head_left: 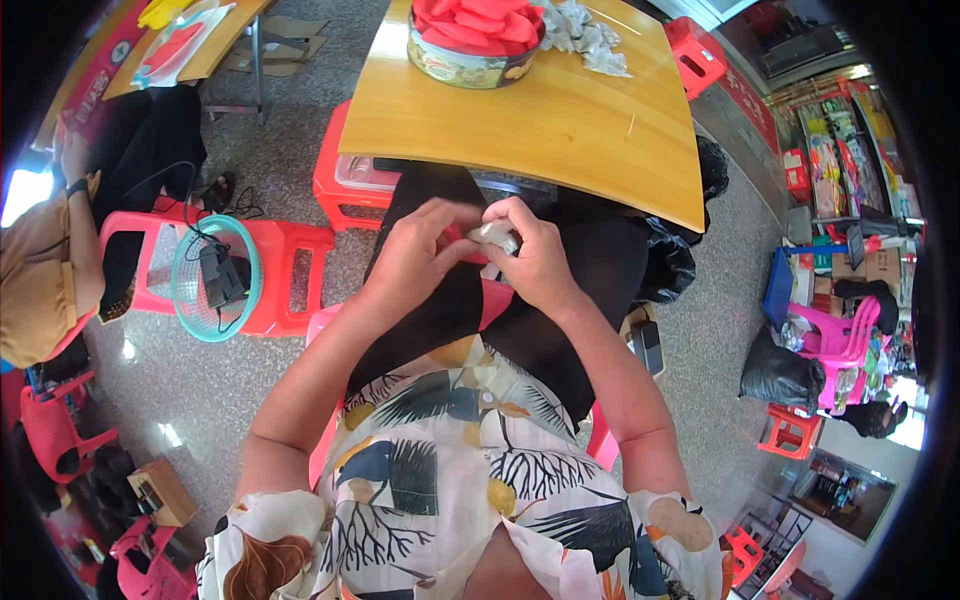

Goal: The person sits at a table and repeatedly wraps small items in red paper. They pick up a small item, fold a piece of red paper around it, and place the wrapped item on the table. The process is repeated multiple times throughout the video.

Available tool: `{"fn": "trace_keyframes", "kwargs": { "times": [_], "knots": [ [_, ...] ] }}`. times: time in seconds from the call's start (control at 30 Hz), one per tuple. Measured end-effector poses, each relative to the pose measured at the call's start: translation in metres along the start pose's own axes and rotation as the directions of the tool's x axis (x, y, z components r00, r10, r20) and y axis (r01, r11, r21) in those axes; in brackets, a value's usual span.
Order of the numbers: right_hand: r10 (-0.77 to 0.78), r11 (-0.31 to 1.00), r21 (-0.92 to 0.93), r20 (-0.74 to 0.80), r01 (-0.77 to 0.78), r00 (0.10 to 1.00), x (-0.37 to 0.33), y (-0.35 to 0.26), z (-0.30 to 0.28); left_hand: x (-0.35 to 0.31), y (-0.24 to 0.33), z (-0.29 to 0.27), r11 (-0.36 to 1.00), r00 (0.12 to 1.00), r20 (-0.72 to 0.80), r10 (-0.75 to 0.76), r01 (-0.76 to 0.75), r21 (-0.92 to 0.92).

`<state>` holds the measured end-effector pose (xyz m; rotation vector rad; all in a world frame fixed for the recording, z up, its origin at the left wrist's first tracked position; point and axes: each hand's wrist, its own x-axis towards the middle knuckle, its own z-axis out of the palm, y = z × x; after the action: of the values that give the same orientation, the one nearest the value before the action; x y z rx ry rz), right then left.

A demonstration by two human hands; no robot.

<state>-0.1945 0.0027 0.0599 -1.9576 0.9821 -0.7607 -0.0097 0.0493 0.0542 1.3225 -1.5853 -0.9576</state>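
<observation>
Over my lap, close to the near edge of the table, my two hands almost meet. Fingers of my left hand [425,248] are curled and slightly blurred around a small red piece [474,256], partly hidden by them. My right hand [536,258] pinches a small crumpled grey-white bundle [496,237] between thumb and forefinger, right beside the red piece. Farther off on the table stands a round printed tub [470,70] heaped with red pieces [478,22]. To its right lies a pile of similar crumpled grey-white bundles [590,40].
The yellow wooden table [540,125] ends just beyond my hands. A red stool [350,180] stands by its left side. Farther left, a turquoise basket [216,278] holds a black device on another red stool [285,275]. Another person [45,270] sits at far left. Black bags [670,265] lie under the table's right side.
</observation>
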Motion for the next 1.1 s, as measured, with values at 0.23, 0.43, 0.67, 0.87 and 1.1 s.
{"fn": "trace_keyframes", "kwargs": {
  "times": [0.23, 0.43, 0.67, 0.87, 1.1],
  "knots": [
    [0.141, 0.924, 0.362, -0.022, -0.124, 0.990, -0.005, 0.024, 0.029, 0.002, -0.022, -0.016, 0.998, 0.999, -0.039, 0.025, -0.022, 0.066],
    [-0.077, 0.997, 0.015, -0.124, 0.079, 0.989, 0.002, 0.029, 0.063, 0.003, -0.044, -0.019, 0.986, 0.997, -0.064, 0.034, -0.023, 0.165],
    [0.018, 1.000, 0.026, -0.057, -0.016, 0.998, 0.010, 0.026, 0.058, 0.005, -0.056, -0.025, 0.953, 0.960, -0.066, -0.272, 0.259, -0.156],
    [0.249, 0.872, 0.425, 0.040, -0.242, 0.968, 0.020, 0.055, 0.053, -0.016, -0.019, -0.015, 0.977, 0.909, -0.411, 0.068, 0.022, 0.210],
    [0.226, 0.648, 0.674, 0.275, -0.355, 0.934, 0.014, 0.047, 0.051, -0.013, -0.032, -0.005, 0.923, 0.919, -0.090, -0.384, 0.381, -0.048]
  ]
}}
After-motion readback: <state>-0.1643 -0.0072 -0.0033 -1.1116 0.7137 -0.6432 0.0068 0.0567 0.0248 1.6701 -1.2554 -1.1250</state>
